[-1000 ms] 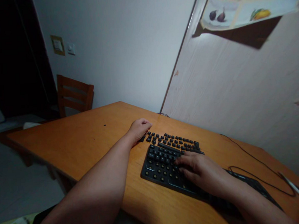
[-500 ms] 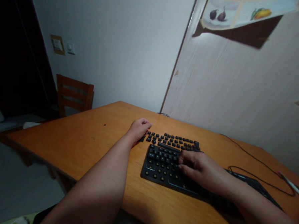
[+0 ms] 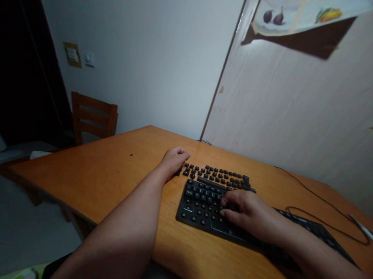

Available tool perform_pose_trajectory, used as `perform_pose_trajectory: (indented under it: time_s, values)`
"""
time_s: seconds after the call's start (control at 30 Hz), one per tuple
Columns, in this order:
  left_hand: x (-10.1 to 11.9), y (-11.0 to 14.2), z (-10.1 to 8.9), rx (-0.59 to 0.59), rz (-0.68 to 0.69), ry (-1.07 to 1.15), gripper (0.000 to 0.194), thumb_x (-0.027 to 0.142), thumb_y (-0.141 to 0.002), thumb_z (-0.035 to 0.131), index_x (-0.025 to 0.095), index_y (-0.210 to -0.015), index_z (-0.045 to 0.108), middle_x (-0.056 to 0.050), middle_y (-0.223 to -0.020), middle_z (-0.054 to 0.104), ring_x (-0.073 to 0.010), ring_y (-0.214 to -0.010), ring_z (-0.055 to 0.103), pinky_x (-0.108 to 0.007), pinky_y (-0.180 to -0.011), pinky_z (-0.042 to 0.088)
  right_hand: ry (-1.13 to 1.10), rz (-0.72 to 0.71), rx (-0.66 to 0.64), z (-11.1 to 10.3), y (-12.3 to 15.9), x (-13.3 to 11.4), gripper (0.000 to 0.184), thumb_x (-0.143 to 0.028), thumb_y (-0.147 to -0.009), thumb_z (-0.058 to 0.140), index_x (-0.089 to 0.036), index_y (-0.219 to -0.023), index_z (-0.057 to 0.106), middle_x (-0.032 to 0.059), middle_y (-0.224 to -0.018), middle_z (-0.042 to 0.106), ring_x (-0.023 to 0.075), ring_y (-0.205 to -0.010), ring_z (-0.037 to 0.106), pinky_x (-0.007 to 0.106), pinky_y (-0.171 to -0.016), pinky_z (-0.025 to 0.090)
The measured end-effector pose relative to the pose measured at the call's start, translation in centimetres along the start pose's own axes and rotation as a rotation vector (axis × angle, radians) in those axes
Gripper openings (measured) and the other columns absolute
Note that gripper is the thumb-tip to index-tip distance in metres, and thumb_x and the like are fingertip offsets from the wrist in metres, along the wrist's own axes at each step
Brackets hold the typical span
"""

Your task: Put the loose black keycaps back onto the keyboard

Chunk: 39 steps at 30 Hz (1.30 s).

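Observation:
A black keyboard [image 3: 206,215] lies on the wooden table; its upper rows carry keycaps, while its lower rows show bare switches. Over its middle is my right hand [image 3: 244,209], thumb and forefinger bent with a small gap between their tips, close to the keys. Nothing can be made out in that gap. Beyond the keyboard, loose black keycaps [image 3: 219,175] stand in rows on the tabletop. My left hand [image 3: 175,160] rests at the left end of these rows, its fingers curled in; whatever is inside or under them is hidden.
The wooden table [image 3: 113,176] reaches to the wall. A cable [image 3: 317,195] runs across its right side, near a thin whitish stick-like item [image 3: 368,232]. A wooden chair [image 3: 94,117] stands at the far left.
My right hand has shifted slightly left and down over the keyboard, and its thumb and forefinger tips are a little further apart. My left hand has stayed put.

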<state>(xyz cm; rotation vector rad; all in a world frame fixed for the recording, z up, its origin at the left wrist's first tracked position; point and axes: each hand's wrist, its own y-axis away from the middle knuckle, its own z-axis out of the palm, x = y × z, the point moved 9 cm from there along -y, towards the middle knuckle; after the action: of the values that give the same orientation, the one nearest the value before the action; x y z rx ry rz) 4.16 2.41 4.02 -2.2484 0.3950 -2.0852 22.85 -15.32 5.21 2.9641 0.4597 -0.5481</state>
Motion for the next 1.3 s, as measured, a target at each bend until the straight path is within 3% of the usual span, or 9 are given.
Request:
perform_pose_trajectory:
  time_s: [0.3, 0.77, 1.0, 1.3]
  values:
    - [0.1, 0.0, 0.0, 0.0, 0.01, -0.002, 0.021, 0.037, -0.074, 0.065, 0.017, -0.079, 0.06, -0.002, -0.069, 0.06, -0.0126, -0.06, 0.055, -0.023, -0.053, 0.04, 0.073, -0.05, 0.172, -1.2, -0.4, -0.9, 0.015, -0.032, -0.091, 0.062, -0.022, -0.099, 0.069, 0.0045, -0.091, 0.072, 0.02, -0.083, 0.064, 0.031, -0.074, 0.046]
    - [0.5, 0.2, 0.0, 0.003, 0.024, -0.033, 0.02, 0.036, -0.074, 0.064, 0.017, -0.078, 0.06, -0.002, -0.065, 0.059, -0.0124, -0.057, 0.052, -0.023, -0.053, 0.039, 0.206, -0.101, 0.115, -0.8, -0.7, -2.6, 0.011, -0.023, -0.092, 0.059, -0.022, -0.093, 0.071, 0.0043, -0.089, 0.069, 0.0195, -0.085, 0.063, 0.03, -0.076, 0.046]
    - [-0.1, -0.2, 0.2, -0.006, 0.039, -0.033, 0.018, 0.034, -0.072, 0.064, 0.017, -0.078, 0.06, -0.001, -0.065, 0.06, -0.0124, -0.057, 0.053, -0.023, -0.054, 0.039, 0.256, -0.069, 0.101, -0.7, -1.0, -3.1, 0.015, -0.019, -0.09, 0.057, -0.02, -0.078, 0.064, 0.0038, -0.081, 0.068, 0.0179, -0.077, 0.061, 0.028, -0.069, 0.042]
    - [-0.6, -0.6, 0.0, 0.005, 0.032, -0.012, 0.017, 0.032, -0.07, 0.065, 0.018, -0.079, 0.061, 0.0, -0.065, 0.06, -0.0127, -0.057, 0.054, -0.023, -0.054, 0.039, 0.202, -0.051, 0.031, -0.7, -1.4, -3.0, 0.017, -0.021, -0.09, 0.059, -0.021, -0.073, 0.06, 0.0008, -0.075, 0.066, 0.0151, -0.069, 0.059, 0.025, -0.061, 0.036]
